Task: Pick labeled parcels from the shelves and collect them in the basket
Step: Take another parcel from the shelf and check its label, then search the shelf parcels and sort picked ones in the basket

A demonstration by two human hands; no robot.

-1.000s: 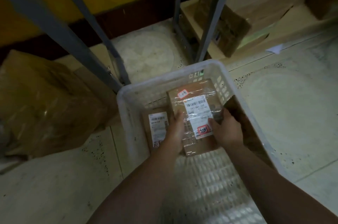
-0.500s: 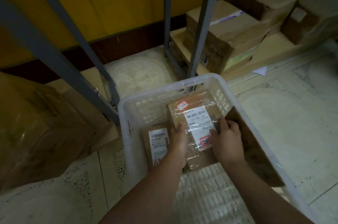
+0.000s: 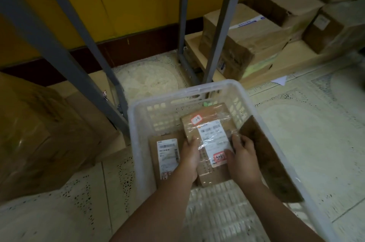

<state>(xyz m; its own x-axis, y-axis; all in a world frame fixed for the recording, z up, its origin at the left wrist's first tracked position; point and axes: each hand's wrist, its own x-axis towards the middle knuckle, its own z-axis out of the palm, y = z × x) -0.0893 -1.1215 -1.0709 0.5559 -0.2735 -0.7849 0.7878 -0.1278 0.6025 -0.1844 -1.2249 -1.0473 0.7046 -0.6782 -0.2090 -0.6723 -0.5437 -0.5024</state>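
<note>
A white plastic basket [image 3: 134, 129] stands on the tiled floor. Inside it lies a taped brown parcel [image 3: 209, 123] with a white label and red stickers. My left hand [image 3: 190, 155] grips its left edge and my right hand [image 3: 244, 157] grips its right edge. To the left, a flatter labeled parcel [image 3: 167, 154] lies on the basket floor. A dark brown cardboard piece [image 3: 268, 158] leans against the basket's right wall.
Grey shelf posts [image 3: 221, 30] rise just behind the basket. Cardboard boxes [image 3: 243, 40] sit on a low shelf board at the back right. A large wrapped box [image 3: 39, 135] stands at the left. A scrap of white paper [image 3: 280, 80] lies on the floor.
The view has tilted up, so the basket sits lower in frame. Both hands keep hold of the parcel, which stays in the basket at about the same spot.
</note>
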